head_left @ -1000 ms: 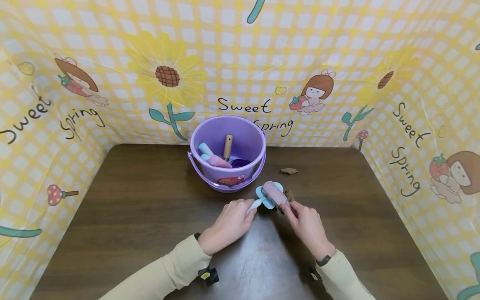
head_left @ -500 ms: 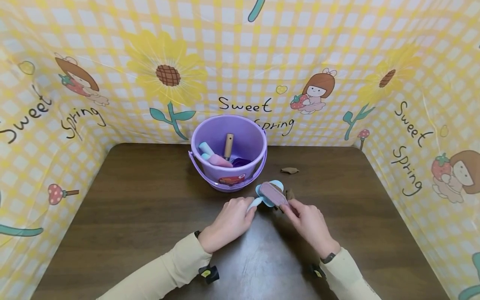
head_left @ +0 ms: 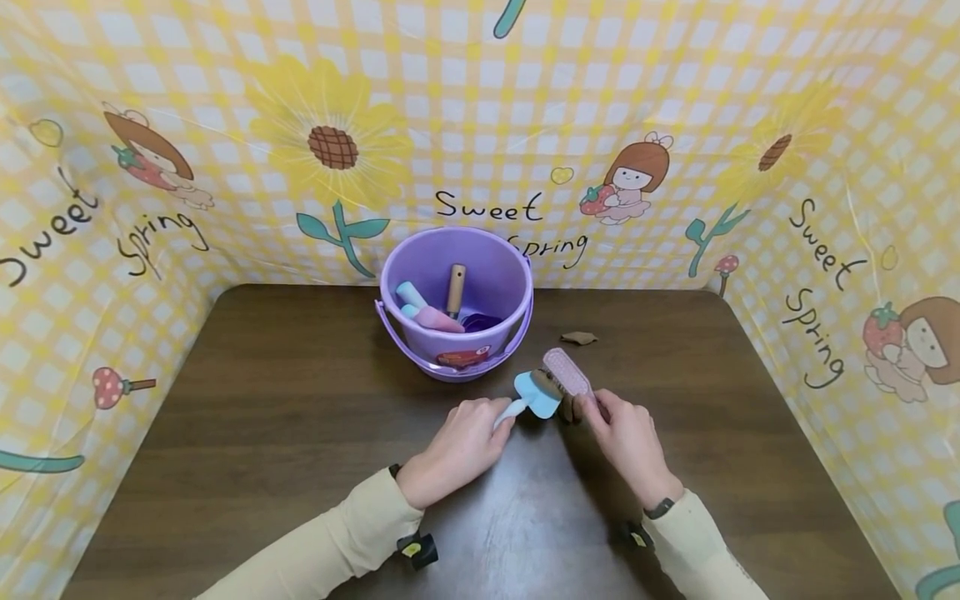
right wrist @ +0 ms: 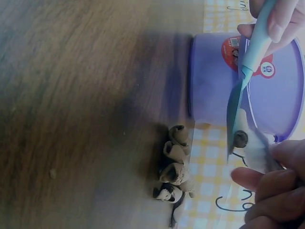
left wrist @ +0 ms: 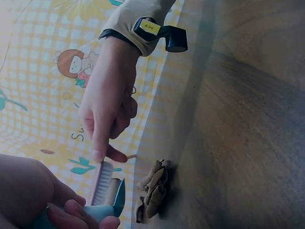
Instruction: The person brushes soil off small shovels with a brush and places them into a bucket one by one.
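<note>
My left hand (head_left: pixel 465 437) grips the handle of a small light-blue shovel (head_left: pixel 543 403), its blade held above the table. A curled dry brown leaf (head_left: pixel 546 382) lies on the blade. In my right hand (head_left: pixel 632 446) is a pink brush (head_left: pixel 567 372), pinched near its handle end, its bristles facing the leaf and the shovel. Both wrist views show the shovel (right wrist: pixel 233 107) and the brush (left wrist: pixel 101 183) close together. Below them on the table is a cluster of curled dry leaves (left wrist: pixel 153 191), partly hidden in the head view.
A purple bucket (head_left: pixel 491 271) stands behind the hands, holding a wooden-handled tool (head_left: pixel 456 290), a pink-and-blue tool (head_left: pixel 438 320) and other items. One separate dry leaf (head_left: pixel 578 337) lies right of it. Printed cloth walls border the brown table (head_left: pixel 300 400) at the back and sides.
The brush has moved off the shovel blade to the right and turned more upright, so the leaf on the blade shows. The shovel has tilted slightly; my left hand has barely moved.
</note>
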A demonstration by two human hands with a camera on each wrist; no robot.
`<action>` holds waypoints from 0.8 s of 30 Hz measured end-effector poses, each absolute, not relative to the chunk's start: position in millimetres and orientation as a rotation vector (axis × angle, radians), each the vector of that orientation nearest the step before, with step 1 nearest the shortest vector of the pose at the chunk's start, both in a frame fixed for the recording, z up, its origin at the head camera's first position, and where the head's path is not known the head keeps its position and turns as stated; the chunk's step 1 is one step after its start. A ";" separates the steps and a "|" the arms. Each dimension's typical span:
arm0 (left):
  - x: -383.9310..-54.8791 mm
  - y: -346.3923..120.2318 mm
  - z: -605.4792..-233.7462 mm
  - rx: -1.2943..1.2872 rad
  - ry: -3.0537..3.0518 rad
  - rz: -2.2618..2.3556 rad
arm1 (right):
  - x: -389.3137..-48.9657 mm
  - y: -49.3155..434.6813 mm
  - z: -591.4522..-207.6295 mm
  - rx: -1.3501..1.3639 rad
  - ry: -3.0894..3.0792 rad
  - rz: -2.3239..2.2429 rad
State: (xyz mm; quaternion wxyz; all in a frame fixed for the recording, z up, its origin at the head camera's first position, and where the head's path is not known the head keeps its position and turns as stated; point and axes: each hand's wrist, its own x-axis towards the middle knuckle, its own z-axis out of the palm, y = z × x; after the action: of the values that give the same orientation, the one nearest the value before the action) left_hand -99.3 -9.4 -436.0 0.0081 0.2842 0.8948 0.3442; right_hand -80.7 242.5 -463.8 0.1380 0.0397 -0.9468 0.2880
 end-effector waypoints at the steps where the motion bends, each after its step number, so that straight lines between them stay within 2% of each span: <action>1: -99.8 -9.5 -435.9 0.881 2.791 1.077 | -80.7 242.8 -463.6 0.123 -2.720 0.821; 10: -102.1 -10.6 -432.6 0.870 2.826 1.103 | -76.9 244.1 -458.2 0.367 -2.776 0.742; 24: -101.2 -9.4 -436.0 0.902 2.858 1.138 | -79.1 239.6 -460.4 0.185 -2.712 0.816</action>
State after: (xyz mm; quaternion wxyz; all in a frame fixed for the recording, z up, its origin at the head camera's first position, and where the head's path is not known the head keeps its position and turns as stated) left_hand -101.2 -9.4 -436.0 -0.0320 0.2812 0.8910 0.3549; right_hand -79.1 239.6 -460.4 0.1514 0.0643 -0.9446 0.2842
